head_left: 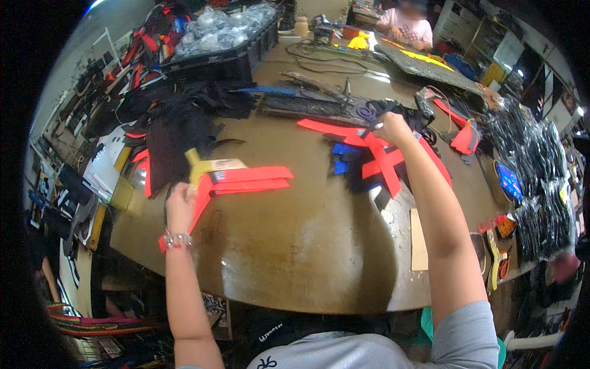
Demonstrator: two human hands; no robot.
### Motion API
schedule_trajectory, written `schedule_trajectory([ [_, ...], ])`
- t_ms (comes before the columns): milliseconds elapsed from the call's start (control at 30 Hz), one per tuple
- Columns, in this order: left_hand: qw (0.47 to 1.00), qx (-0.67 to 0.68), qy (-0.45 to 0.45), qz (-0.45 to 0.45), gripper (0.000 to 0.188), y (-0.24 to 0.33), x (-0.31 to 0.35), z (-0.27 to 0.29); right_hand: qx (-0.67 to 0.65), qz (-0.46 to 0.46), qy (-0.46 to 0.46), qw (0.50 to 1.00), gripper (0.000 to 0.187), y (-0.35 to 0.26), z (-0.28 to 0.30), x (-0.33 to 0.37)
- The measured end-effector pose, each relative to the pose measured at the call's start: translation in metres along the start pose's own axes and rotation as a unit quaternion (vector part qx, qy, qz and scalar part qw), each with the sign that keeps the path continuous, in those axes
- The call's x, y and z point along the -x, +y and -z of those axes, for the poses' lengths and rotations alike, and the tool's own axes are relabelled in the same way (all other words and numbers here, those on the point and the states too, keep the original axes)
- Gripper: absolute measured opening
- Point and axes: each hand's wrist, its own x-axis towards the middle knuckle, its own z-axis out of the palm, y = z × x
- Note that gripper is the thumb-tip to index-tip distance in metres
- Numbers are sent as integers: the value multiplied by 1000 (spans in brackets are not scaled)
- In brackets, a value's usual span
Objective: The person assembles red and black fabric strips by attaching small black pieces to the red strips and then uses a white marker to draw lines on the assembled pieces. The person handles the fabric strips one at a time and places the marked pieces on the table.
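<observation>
My left hand [181,206] is closed at the left part of the table, its fingers around the end of some bright red-orange fabric strips [252,178]. A yellow strip [198,165] and a flat tan piece [227,164] lie against these strips, just above the fingers. My right hand [392,128] reaches farther out on the right and pinches a short dark strip [371,128]. Beneath it spreads a pile of crossed red-orange strips [385,161] mixed with black ones. Small blue pieces [340,166] stick out at that pile's left side.
Black fabric strips [175,135] are heaped at the left. Behind stands a black crate [215,66] of plastic-wrapped items. Stacked black packets [534,178], a phone-like screen [508,181] and orange-handled scissors [504,264] line the right edge. Another person [408,27] sits across the table.
</observation>
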Motion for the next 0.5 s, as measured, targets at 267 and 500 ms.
schedule_trajectory([
  [267, 899, 420, 87, -89, 29, 18, 57, -13, 19, -64, 57, 996, 15, -51, 3, 68],
  [500, 881, 460, 84, -70, 39, 72, 125, 21, -90, 42, -46, 994, 41, -77, 84, 260],
])
